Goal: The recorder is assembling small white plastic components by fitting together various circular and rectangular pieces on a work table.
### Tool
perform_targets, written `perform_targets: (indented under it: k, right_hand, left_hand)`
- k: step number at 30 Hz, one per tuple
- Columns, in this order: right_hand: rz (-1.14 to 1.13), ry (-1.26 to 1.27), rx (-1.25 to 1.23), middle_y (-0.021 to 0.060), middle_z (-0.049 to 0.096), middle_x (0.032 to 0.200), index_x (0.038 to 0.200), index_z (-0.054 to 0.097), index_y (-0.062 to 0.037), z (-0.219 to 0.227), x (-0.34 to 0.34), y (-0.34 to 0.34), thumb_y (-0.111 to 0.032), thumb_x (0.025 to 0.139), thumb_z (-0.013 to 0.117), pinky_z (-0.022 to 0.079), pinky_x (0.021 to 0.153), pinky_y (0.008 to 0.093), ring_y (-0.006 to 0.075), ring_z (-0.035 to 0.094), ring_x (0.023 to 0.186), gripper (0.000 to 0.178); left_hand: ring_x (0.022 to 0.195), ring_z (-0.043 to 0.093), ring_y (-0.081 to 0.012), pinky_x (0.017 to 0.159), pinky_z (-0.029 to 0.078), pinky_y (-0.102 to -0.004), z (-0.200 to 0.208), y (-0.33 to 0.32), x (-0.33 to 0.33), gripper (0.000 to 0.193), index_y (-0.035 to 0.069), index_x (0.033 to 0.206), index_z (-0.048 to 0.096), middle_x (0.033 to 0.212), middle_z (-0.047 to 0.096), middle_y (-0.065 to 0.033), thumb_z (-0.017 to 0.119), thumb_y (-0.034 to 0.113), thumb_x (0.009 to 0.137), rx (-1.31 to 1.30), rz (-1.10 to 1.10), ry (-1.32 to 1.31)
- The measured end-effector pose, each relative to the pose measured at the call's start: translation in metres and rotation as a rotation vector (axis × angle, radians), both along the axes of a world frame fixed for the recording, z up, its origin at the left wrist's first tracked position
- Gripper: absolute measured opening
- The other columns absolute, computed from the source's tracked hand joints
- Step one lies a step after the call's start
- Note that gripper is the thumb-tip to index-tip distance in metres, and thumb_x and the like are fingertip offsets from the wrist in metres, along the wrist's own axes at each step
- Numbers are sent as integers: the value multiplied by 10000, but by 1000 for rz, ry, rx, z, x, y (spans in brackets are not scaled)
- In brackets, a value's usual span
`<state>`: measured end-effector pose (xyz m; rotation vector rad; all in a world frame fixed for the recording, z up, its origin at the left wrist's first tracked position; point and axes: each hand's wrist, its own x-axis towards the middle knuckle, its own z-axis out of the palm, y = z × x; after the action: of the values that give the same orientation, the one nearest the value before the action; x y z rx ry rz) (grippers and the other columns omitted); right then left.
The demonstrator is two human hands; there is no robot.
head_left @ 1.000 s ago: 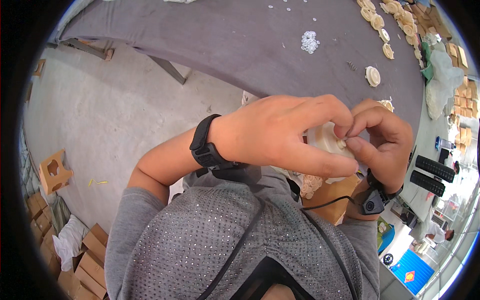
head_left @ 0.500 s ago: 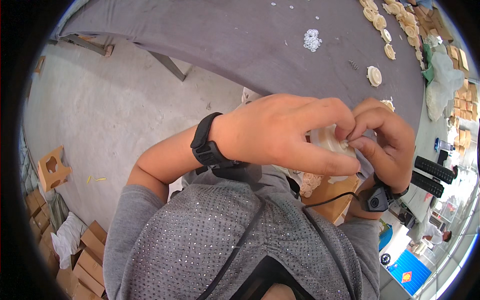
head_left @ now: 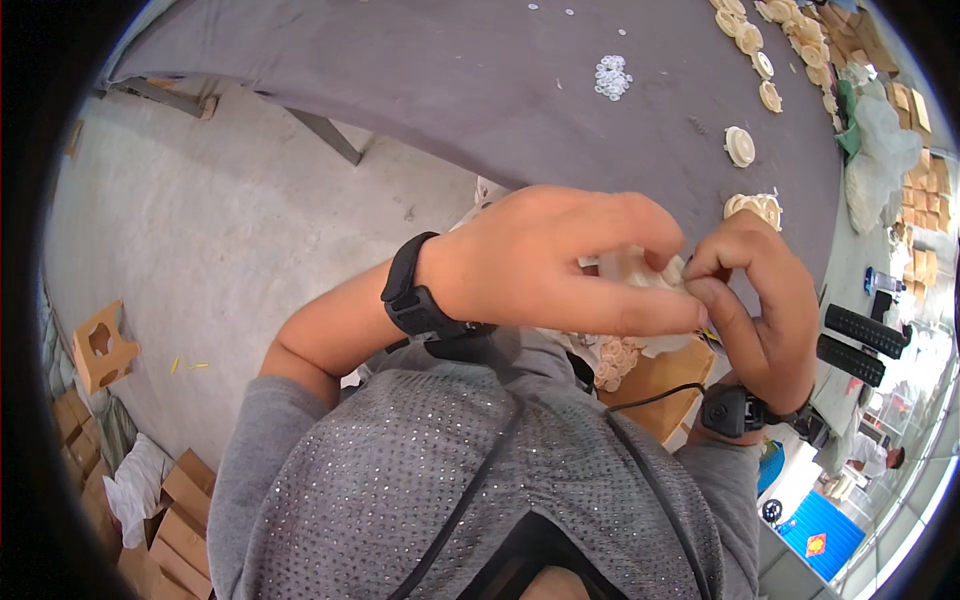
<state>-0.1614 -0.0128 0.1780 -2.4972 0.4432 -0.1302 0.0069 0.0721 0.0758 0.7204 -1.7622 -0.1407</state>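
Both hands pinch a small cream plastic part, held up in front of my chest.

My left hand [head_left: 560,260] curls over the cream part [head_left: 640,270], fingers closed down on it from nine o'clock, while my right hand [head_left: 765,300] meets it from three o'clock with thumb and forefinger tips pressed shut on its edge. I judge I am midway through fitting or pressing something into the part; the next move calls for a firm, square squeeze without letting it twist. The part is mostly hidden, so I cannot tell its long axis or which way it faces. It sits above the near edge of the grey table [head_left: 450,80], where similar cream discs [head_left: 740,145] lie toward one o'clock and a heap of small white rings [head_left: 612,76] at twelve.
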Motion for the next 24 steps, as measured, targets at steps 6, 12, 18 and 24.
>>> perform_targets:
  k: [6, 12, 18, 24]
  right_hand:
    - [-177, -416, 386, 98, 584, 930, 989, 583, -1, -55, -21, 0, -78, 705, 680, 448, 653, 267, 149, 558, 752, 310]
    - [-994, -583, 318, 73, 600, 871, 1017, 567, 16, -92, -67, -48, -150, 814, 625, 466, 562, 219, 99, 556, 637, 268]
    - [-1383, -382, 59, 81, 611, 848, 973, 594, 17, -126, -142, -127, -212, 821, 613, 465, 573, 233, 117, 566, 644, 276]
    - [-1280, -267, -306, 107, 624, 939, 1043, 590, -15, -122, -100, -131, -193, 774, 642, 448, 769, 336, 201, 578, 860, 328]
  left_hand:
    - [725, 546, -169, 636, 451, -255, -16, -10, -4, 583, 129, 1226, 501, 1002, 488, -105, 633, -47, 686, 396, -24, 11]
    - [924, 586, -227, 764, 489, -302, -20, -36, -20, 621, 112, 1294, 390, 1150, 445, -119, 587, -49, 728, 699, -30, 301]
    - [888, 594, -216, 774, 488, -298, -44, -46, -14, 485, 67, 1202, 466, 1138, 450, -127, 543, -64, 741, 748, 24, 285]
    - [749, 586, -186, 686, 484, -278, -71, -56, -1, 282, 30, 1031, 566, 922, 550, -106, 517, -41, 762, 692, 190, 299]
